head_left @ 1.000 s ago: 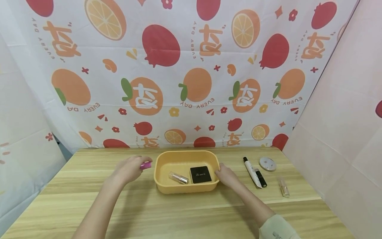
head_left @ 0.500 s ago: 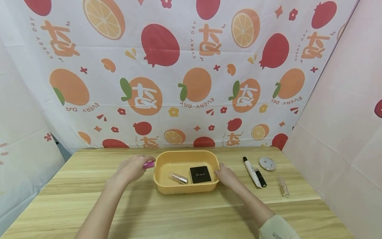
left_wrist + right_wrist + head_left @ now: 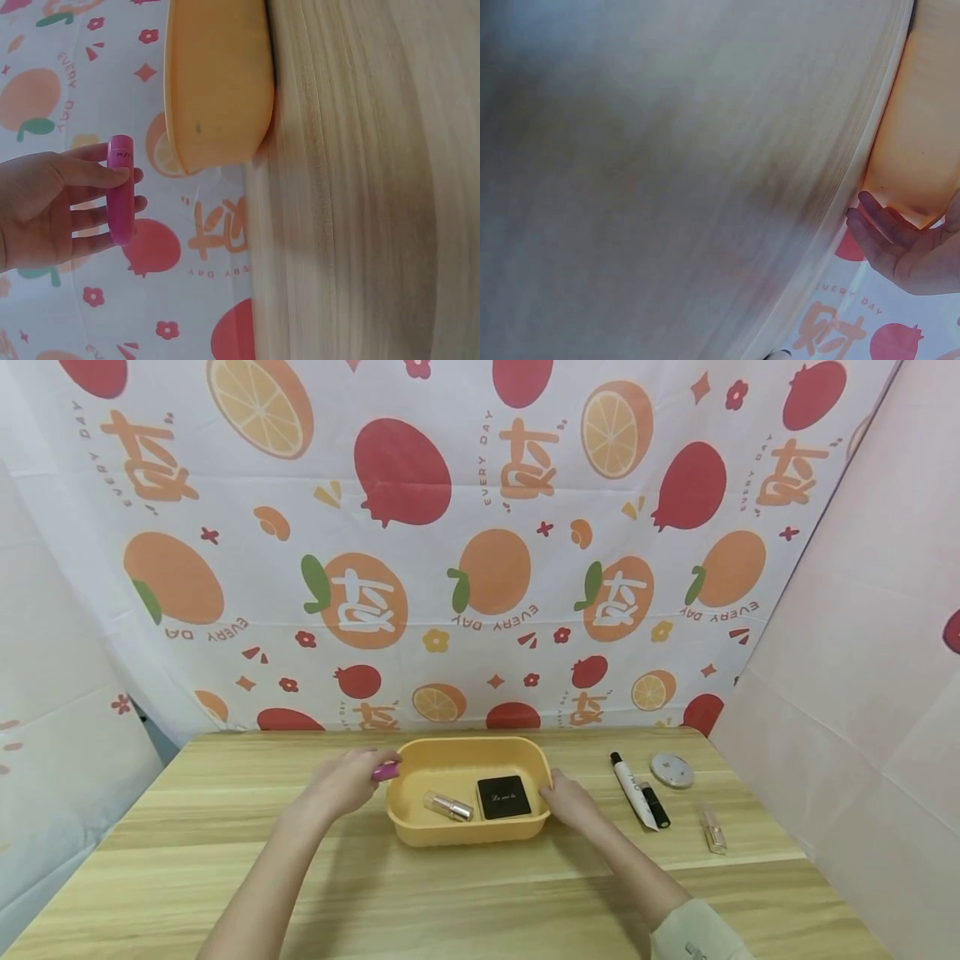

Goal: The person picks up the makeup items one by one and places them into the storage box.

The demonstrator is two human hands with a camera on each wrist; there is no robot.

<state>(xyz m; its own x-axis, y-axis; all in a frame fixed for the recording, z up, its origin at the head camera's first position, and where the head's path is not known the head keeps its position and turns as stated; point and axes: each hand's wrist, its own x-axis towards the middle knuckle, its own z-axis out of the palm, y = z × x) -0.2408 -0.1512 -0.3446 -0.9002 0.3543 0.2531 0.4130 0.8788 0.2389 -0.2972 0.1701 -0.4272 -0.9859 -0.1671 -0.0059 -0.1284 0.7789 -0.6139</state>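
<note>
My left hand [image 3: 343,783] holds a small glossy pink cosmetic tube [image 3: 121,195] at the left rim of a yellow plastic bin [image 3: 468,837]. In the left wrist view the thumb presses one side of the tube, with the fingers behind it, apart from the bin. At the bin's right end, my right hand [image 3: 572,802] grips the rim; the right wrist view has its fingers [image 3: 877,232] along the outer wall. Inside the bin lie a clear-capped lipstick [image 3: 448,807] and a square black compact [image 3: 503,797].
On the wooden table [image 3: 420,902], right of the bin, lie a white squeeze tube with a black cap [image 3: 634,793], a short black tube [image 3: 655,806], a round pale compact [image 3: 672,771] and another clear-capped lipstick [image 3: 713,831]. A fruit-print cloth [image 3: 480,652] hangs behind the table.
My left hand has moved right with the pink tube, from beside the bin to its left rim. The right hand has kept its grip, and the bin stays in place.
</note>
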